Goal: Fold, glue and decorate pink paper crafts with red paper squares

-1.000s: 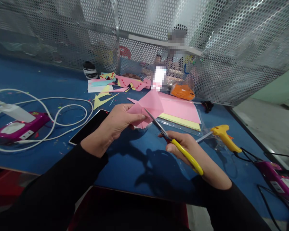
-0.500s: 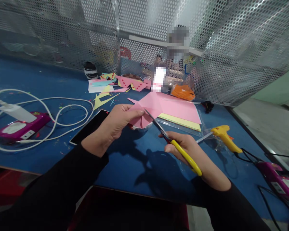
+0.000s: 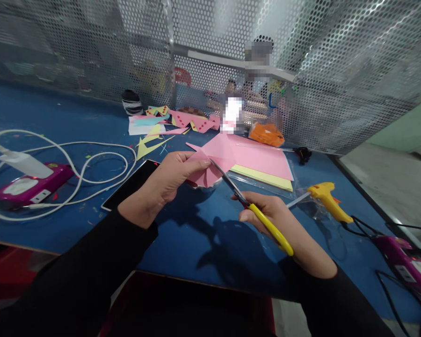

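Observation:
My left hand [image 3: 171,175] pinches a folded piece of pink paper [image 3: 206,176] between thumb and fingers, above the blue table [image 3: 182,243]. My right hand [image 3: 266,210] is wrapped round the yellow-handled scissors [image 3: 272,229]. Their metal blades reach up and to the left, and the tips touch the pink paper beside my left thumb. Behind the held piece lie pink sheets [image 3: 263,157] with yellow sheets [image 3: 263,178] at their front edge. Part of a pale, round-edged thing shows under the held paper; most of it is hidden.
A dark-screened tablet [image 3: 126,189] lies left of my left hand. Further left are a white cable [image 3: 79,142] and a purple power strip [image 3: 61,175]. A yellow glue gun [image 3: 330,201] is at the right. Paper cutouts [image 3: 192,122] and an orange bundle [image 3: 266,134] sit by the mesh.

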The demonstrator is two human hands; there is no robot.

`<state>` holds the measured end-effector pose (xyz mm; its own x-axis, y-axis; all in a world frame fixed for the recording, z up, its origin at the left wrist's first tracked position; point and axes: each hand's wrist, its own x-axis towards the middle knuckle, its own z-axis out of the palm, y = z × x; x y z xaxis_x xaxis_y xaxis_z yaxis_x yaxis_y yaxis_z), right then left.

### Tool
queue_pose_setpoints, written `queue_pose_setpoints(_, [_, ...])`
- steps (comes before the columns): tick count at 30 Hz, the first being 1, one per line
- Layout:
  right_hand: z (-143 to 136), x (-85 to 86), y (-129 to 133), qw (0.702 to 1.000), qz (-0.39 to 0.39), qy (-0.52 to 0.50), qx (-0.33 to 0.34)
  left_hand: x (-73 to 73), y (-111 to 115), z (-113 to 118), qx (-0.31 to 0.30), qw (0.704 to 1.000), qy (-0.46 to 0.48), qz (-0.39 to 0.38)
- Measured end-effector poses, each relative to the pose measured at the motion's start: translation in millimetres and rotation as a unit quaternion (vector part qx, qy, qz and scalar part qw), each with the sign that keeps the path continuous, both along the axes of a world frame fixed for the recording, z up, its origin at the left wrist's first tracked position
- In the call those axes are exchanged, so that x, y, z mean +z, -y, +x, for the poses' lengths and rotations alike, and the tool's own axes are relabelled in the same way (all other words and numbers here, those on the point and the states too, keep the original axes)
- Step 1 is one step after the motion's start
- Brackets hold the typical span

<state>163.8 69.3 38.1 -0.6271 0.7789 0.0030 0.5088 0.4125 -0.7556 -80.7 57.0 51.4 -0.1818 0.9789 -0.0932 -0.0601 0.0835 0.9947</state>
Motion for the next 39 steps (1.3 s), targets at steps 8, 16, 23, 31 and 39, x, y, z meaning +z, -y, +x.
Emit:
queue_pose_setpoints(8, [2.2, -4.6, -1.4, 0.999, 0.031, 0.022, 0.002, -0.5, 0.0, -0.3, -0.007, 1.0, -0.006, 0.011])
queue_pose_setpoints(16, [3.6, -6.2, 0.9, 0.999, 0.019, 0.003, 0.034, 1.1, 1.7, 2.9, -0.001, 1.0, 0.015, 0.012])
queue_pose_setpoints(23, [3.1, -2.8, 0.7, 0.999, 0.022, 0.012, 0.034, -3.3, 0.9, 2.1, -0.021, 1.0, -0.006, -0.002])
queue_pose_setpoints(31, [1.6, -2.1, 2.3, 0.999, 0.014, 0.018, 0.024, -2.6, 1.0, 2.1, -0.023, 0.999, 0.013, -0.018])
queue_pose_setpoints(39, [2.5, -4.4, 2.1, 1.0, 0.01, 0.0, 0.025, -4.5, -0.7, 0.8, -0.025, 0.999, 0.023, -0.014])
